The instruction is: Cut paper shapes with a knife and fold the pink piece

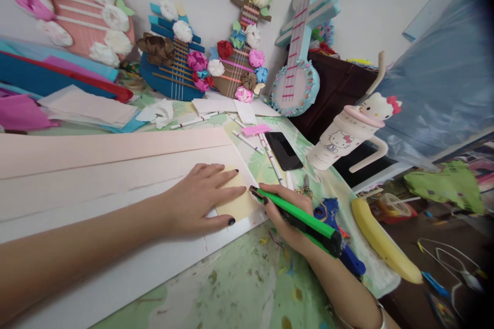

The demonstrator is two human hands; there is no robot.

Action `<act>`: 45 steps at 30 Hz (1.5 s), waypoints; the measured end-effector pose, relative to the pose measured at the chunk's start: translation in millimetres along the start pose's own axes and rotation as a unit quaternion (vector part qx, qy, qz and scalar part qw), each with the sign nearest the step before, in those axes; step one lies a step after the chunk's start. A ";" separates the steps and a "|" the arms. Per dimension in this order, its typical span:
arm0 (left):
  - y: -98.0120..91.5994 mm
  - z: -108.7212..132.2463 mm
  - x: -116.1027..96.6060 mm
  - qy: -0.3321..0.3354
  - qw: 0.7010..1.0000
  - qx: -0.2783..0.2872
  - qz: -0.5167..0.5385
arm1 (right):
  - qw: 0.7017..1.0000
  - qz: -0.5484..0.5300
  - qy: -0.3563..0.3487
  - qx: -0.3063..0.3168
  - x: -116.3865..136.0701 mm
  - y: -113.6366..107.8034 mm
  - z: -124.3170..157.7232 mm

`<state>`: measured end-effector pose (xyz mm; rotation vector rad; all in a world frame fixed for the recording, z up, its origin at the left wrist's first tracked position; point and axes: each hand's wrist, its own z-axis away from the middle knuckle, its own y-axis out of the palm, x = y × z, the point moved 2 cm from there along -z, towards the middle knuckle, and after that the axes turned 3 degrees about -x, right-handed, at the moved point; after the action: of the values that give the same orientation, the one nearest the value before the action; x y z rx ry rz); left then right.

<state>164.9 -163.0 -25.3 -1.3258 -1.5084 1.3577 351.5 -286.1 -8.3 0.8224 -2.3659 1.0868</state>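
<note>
My left hand (196, 198) lies flat with fingers spread, pressing a pale yellow card (235, 205) onto a large white board (154, 262). In my right hand (289, 216) is a green utility knife (304, 216), its tip resting at the right edge of the yellow card, close to my left index finger. Whether the blade is out is too small to tell. Beneath the hands the board spreads left across the table, with a pale pink strip (116, 149) along its far side.
A black phone (284, 150), several marker pens (273, 162) and a pink-lidded cup (339, 139) stand or lie beyond my right hand. A yellow banana-shaped object (386, 241) and blue-handled scissors (328, 211) are at the right. Decorated cardboard instruments (173, 72) lean on the wall.
</note>
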 end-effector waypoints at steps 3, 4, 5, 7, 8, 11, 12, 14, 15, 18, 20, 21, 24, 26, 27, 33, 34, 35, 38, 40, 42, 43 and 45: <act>-1.0 -0.3 -0.1 0.005 1.000 0.000 0.005 | 1.000 0.003 -0.006 0.007 1.1 -0.7 0.1; -0.9 -0.3 -0.4 0.009 1.000 0.002 0.009 | 1.000 0.005 -0.008 0.007 1.4 -0.9 0.4; -0.5 -0.3 -0.8 0.014 1.000 0.006 0.015 | 1.000 0.006 -0.009 0.003 1.5 -1.2 0.9; 0.4 -0.2 -1.4 0.020 0.999 0.017 0.028 | 1.000 0.005 -0.009 -0.007 1.6 -1.5 1.8; 0.8 -0.2 -1.6 0.021 0.999 0.025 0.035 | 1.000 0.004 -0.009 -0.012 1.6 -1.5 2.1; 1.4 -0.5 -1.5 0.018 0.998 0.039 0.046 | 1.000 0.002 -0.007 -0.011 1.8 -1.3 2.2; 1.3 -0.6 -1.5 0.018 0.998 0.039 0.049 | 1.000 0.002 -0.006 -0.009 2.1 -1.3 1.9; 0.9 -0.7 -1.6 0.021 0.998 0.031 0.050 | 1.000 0.007 -0.008 -0.006 3.0 -1.8 1.3; 0.6 -0.7 -1.7 0.022 0.998 0.023 0.051 | 1.000 0.009 -0.011 -0.005 3.7 -2.1 1.1; 0.2 -0.4 -2.2 0.026 0.998 0.012 0.054 | 1.000 0.015 -0.012 -0.014 5.5 -3.5 1.1; 0.1 0.0 -2.9 0.025 0.998 0.013 0.052 | 1.000 0.017 -0.009 -0.020 6.1 -4.0 1.6; -0.1 0.2 -3.2 0.024 0.998 0.013 0.050 | 1.000 0.018 -0.007 -0.020 6.1 -4.1 1.8; -0.8 0.5 -4.3 0.021 0.999 0.004 0.044 | 1.000 0.015 -0.001 -0.019 5.5 -3.8 2.5; -1.0 0.7 -4.6 0.026 0.999 -0.001 0.045 | 1.000 0.016 0.000 -0.013 4.9 -3.7 2.9; -0.9 0.8 -4.5 0.027 0.999 -0.002 0.046 | 1.000 0.018 -0.002 -0.009 4.9 -3.8 3.1; 0.7 2.2 -2.5 0.032 0.998 -0.006 0.048 | 0.999 0.030 0.000 -0.015 5.7 -5.2 4.4; 0.9 2.3 -2.5 0.033 0.998 -0.006 0.048 | 0.999 0.029 0.000 -0.015 5.7 -5.2 4.5; 0.9 2.3 -2.5 0.033 0.998 -0.006 0.047 | 0.999 0.029 0.000 -0.015 5.7 -5.2 4.4; 1.0 1.7 -3.2 0.031 0.999 -0.002 0.039 | 0.999 0.033 0.000 -0.009 5.9 -5.4 3.8; 1.1 1.1 -4.0 0.035 0.999 0.003 0.027 | 0.999 0.035 -0.004 -0.003 6.8 -5.9 3.4; 1.0 0.6 -4.8 0.038 0.999 0.007 0.016 | 0.999 0.037 -0.008 -0.005 8.0 -6.6 3.2; 0.9 0.5 -5.0 0.037 0.999 0.006 0.014 | 0.999 0.037 -0.009 -0.007 8.5 -6.8 3.1; 0.8 0.7 -5.1 0.034 0.999 0.000 0.019 | 0.999 0.039 -0.014 -0.013 9.0 -7.0 3.2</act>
<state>165.6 -168.2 -25.6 -1.3934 -1.4445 1.3226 349.1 -295.3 -1.3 0.7467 -2.4477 1.0798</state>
